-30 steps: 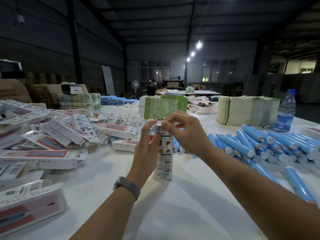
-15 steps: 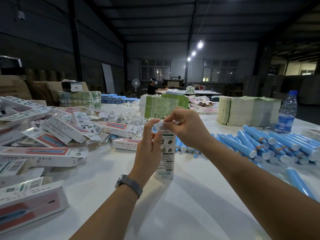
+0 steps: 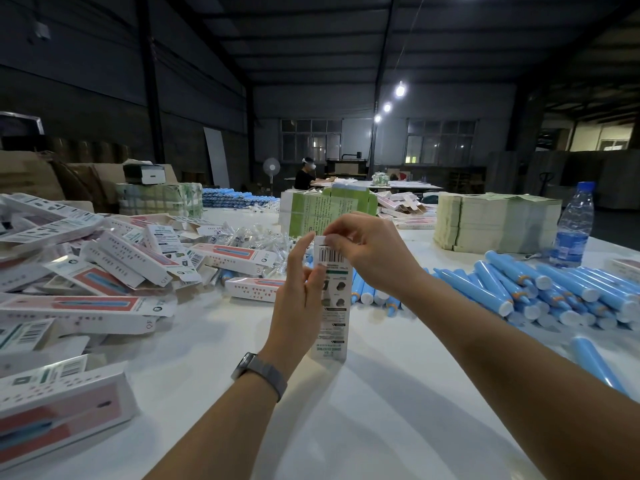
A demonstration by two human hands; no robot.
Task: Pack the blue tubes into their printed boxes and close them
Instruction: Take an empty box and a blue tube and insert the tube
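A tall white printed box (image 3: 333,317) stands upright on the white table (image 3: 363,410), barcode side toward me. My left hand (image 3: 300,299) holds its left side, fingers wrapped along the edge. My right hand (image 3: 367,251) pinches the flap at the box's top end. Whatever is inside the box is hidden. Many loose blue tubes (image 3: 540,292) with white caps lie in a heap on the right, and one blue tube (image 3: 595,365) lies apart, nearer me.
Packed printed boxes (image 3: 114,268) pile up on the left. Stacks of flat cartons (image 3: 495,221) and green leaflets (image 3: 329,211) stand behind. A water bottle (image 3: 573,226) stands far right. Clear wrapped items (image 3: 256,237) lie mid-table. A person sits at a far table.
The box has stayed upright in my left hand. My right hand's fingers have shifted over the top flap, pressing it down toward the box end.
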